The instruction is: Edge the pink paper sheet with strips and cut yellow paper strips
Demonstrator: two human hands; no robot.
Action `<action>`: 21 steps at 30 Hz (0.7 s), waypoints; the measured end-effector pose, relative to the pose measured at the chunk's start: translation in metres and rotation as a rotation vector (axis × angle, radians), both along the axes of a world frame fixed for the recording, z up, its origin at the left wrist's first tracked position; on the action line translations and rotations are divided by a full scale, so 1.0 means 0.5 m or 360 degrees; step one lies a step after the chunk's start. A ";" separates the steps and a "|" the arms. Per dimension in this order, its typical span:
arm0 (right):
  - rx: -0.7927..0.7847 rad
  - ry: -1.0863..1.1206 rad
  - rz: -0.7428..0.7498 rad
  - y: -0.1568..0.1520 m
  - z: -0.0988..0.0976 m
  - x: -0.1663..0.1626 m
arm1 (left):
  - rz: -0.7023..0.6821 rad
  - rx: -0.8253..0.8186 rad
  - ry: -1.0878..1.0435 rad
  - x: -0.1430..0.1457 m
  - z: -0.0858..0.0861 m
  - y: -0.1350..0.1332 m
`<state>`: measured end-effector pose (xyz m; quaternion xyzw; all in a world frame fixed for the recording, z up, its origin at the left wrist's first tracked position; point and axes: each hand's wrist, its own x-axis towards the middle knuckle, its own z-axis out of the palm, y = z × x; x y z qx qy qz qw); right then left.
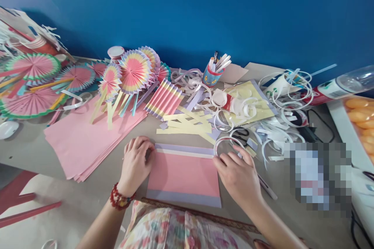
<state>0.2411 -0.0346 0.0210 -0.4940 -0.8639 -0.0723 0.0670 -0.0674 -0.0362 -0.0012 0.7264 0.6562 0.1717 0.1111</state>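
Note:
A pink paper sheet (184,173) with lilac bands along its top and bottom edges lies flat in front of me. A narrow white tape strip (184,152) runs along it below the upper band. My left hand (137,161), with a red bead bracelet on the wrist, is closed at the sheet's upper left edge, thumb and curled fingers against it. At the upper right corner, my right hand (239,175) has its fingers bent around the near side of a roll of tape (216,146), where the strip ends. The exact grip is partly hidden.
Stacked pink sheets (87,140) lie left, below pleated paper fans (136,68). Behind my sheet are a pleated piece (165,99) and yellow strips (187,122). A pen cup (212,76), scissors (240,136), curled white strips (280,136) and a plastic bottle (347,81) stand or lie around.

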 end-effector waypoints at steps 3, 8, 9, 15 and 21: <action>0.0001 -0.0027 0.0006 0.000 0.000 -0.002 | 0.0001 0.0003 -0.0004 0.000 0.000 0.000; -0.0012 -0.0066 -0.0009 0.002 0.002 -0.005 | 0.0009 -0.0004 -0.0010 0.002 0.002 0.001; -0.0015 -0.0065 -0.0010 0.003 0.002 -0.005 | 0.0009 -0.0003 -0.0012 0.002 0.002 0.001; -0.0017 -0.0079 -0.0013 0.004 0.003 -0.007 | 0.0018 -0.0010 -0.0012 0.000 0.000 0.000; -0.0012 -0.0102 -0.0009 0.003 0.004 -0.006 | 0.0016 -0.0011 -0.0019 0.003 0.006 0.000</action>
